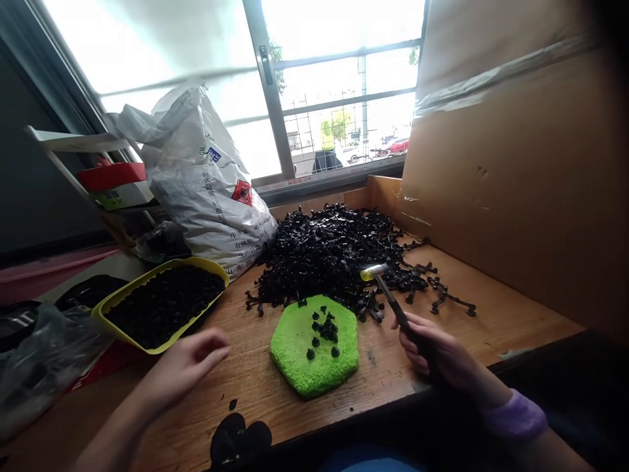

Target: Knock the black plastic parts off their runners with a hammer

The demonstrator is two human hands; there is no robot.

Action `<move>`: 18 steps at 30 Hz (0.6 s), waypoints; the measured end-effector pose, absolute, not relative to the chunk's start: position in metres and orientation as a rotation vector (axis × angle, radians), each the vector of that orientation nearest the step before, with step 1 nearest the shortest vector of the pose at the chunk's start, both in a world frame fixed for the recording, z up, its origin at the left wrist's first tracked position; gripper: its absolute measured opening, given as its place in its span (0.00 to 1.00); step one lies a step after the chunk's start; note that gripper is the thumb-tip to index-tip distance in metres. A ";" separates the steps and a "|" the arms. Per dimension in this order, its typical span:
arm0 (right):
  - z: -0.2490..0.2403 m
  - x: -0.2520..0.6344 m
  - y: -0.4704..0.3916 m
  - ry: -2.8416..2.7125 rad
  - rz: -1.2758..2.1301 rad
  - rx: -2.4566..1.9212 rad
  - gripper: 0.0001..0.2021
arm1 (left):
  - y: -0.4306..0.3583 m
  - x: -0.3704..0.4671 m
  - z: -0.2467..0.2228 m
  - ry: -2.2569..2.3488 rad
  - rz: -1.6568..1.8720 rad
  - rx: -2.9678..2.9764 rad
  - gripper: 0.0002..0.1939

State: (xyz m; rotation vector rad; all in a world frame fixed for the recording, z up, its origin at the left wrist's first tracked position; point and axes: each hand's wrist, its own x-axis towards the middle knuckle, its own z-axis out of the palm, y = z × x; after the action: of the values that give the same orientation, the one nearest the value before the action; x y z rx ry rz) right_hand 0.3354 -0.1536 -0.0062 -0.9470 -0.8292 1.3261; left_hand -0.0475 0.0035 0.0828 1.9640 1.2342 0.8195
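Observation:
My right hand (pixel 437 347) is wrapped round the dark handle of a small hammer (pixel 400 314). Its head, silver with a yellow face, is raised over the near edge of the pile of black parts. My left hand (pixel 194 357) is beside the yellow tub (pixel 160 349), fingers bent and thumb apart, with nothing visible in it. Between my hands lies a green hexagonal fuzzy pad (pixel 295 367). Several small black plastic pieces (pixel 327 328) stand or lie on the pad, some in a cluster.
Behind the pad is a big heap of black parts (pixel 334 242). A white printed sack (pixel 206 183) leans at the back left, and a cardboard sheet (pixel 491 177) walls off the right. Black round pieces (pixel 236 439) lie at the table's front edge.

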 end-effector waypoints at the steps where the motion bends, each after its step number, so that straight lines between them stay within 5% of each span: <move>1: -0.007 0.336 -0.154 -0.823 1.324 -0.931 0.09 | 0.019 -0.026 0.083 1.159 0.738 2.075 0.08; 8: -0.012 0.340 -0.153 -0.798 1.318 -0.887 0.09 | 0.098 0.112 0.046 1.071 0.948 2.317 0.11; 11: -0.011 0.341 -0.154 -0.785 1.346 -0.887 0.09 | 0.101 0.117 0.035 1.159 1.069 2.383 0.04; 18: -0.008 0.341 -0.155 -0.764 1.379 -0.865 0.09 | 0.095 0.069 0.045 1.321 1.430 2.143 0.06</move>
State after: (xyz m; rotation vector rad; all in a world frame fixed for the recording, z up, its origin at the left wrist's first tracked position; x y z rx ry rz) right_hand 0.3407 -0.1546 -0.0076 -0.8646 -0.7640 1.3786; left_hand 0.0695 0.0947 0.0450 2.1425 1.3207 1.4297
